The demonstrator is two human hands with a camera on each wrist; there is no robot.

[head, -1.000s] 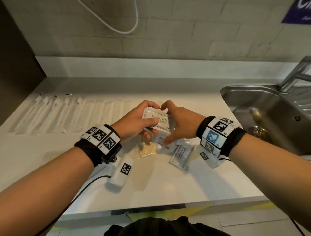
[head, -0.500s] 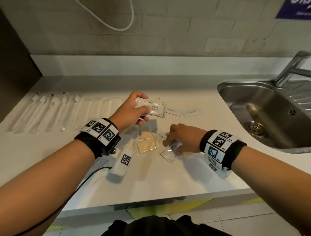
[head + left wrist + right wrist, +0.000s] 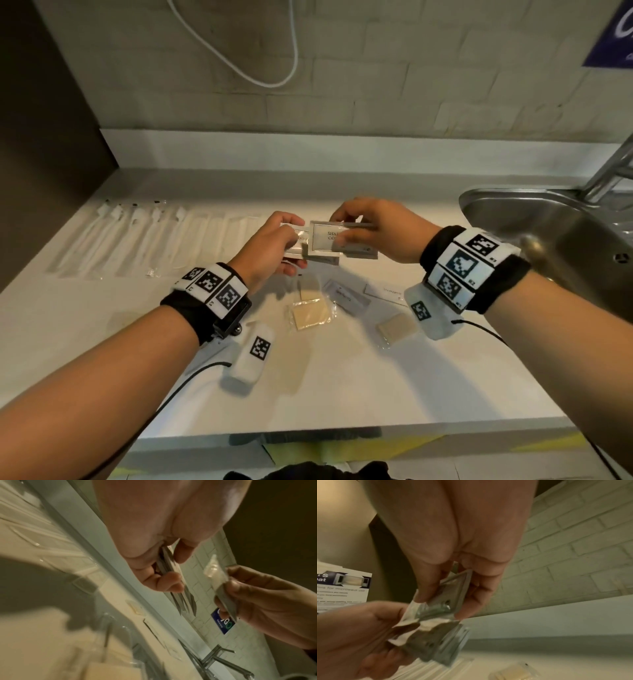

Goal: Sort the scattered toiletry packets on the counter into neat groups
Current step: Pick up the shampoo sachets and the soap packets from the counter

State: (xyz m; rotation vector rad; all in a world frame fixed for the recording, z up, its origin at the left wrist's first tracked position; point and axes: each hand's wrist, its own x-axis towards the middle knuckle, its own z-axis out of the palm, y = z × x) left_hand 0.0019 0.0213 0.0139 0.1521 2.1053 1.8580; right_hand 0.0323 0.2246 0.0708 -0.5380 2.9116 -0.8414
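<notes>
A: Hands? 
B: Left hand (image 3: 270, 245) grips a stack of packets (image 3: 294, 248); right hand (image 3: 383, 229) pinches a shampoo packet (image 3: 330, 240) against it, above the table (image 3: 102, 325).
A: Table?
B: Tan sachets (image 3: 310, 315) near the middle, sink (image 3: 548, 233) at the right edge.

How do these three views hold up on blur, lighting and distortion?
Head: warm dim light, wide-angle bowing; the packet text is half readable, the sink motion-smeared. Left wrist: counter soft, the left hand throwing a dark shadow on it. Right wrist: the packet and right hand blurred.
</notes>
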